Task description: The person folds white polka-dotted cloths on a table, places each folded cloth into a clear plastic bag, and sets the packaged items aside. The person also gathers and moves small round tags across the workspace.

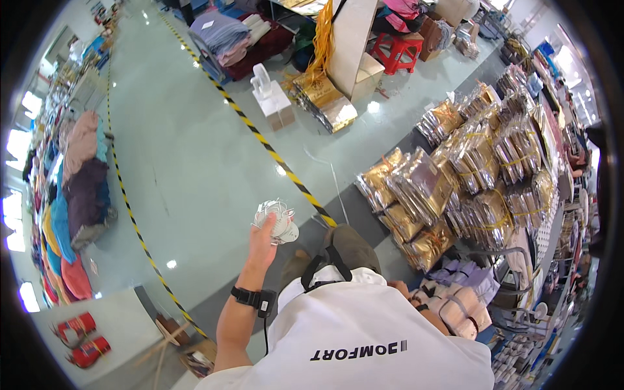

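Observation:
My left hand point(267, 236) is raised in front of me over the floor, shut on a bunch of white tags with strings point(281, 225). The thumb presses across the bunch, and loose string loops stand out around it. A black strap with a small device is on that wrist. Low at my right side, my right hand point(399, 288) is partly hidden by my white shirt. It is close to tied bundles of pale pink and lilac fabric point(460, 304); whether it holds anything does not show.
Piles of gold and clear plastic packets point(468, 156) lie at my right. Ahead stand a white box point(275, 105), a gold packet stack point(324, 102) and a red stool point(397, 51). Black-and-yellow tape point(263, 141) crosses the floor. Cloth heaps point(85, 185) and fire extinguishers point(75, 325) are left.

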Demonstrator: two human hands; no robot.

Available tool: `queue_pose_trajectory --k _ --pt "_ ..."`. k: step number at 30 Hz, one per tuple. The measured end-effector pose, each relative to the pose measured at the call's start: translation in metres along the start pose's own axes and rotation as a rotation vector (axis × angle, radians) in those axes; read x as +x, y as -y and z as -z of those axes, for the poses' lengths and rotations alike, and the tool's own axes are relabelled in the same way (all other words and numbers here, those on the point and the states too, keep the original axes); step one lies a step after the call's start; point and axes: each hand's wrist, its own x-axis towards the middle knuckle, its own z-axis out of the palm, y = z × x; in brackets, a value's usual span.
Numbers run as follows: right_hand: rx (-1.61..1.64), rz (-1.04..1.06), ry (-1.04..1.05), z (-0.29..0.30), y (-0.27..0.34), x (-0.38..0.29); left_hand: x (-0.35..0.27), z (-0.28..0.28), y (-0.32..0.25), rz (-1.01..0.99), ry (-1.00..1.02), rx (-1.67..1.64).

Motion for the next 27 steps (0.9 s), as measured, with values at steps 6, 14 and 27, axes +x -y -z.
queue_pose_trajectory --k 6,14,27 --pt "0.045 0.058 0.064 0.006 0.061 0.123 0.189 -0.061 -0.06 0.006 0.104 -0.025" --pt "0.298 0.129 -0.306 0.215 0.277 0.345 0.407 -0.156 -0.136 0.119 0.066 -0.044" --pt "-0.295 0.023 -0.55 0.243 0.363 0.448 0.886 -0.264 -0.266 0.093 0.142 -0.118"
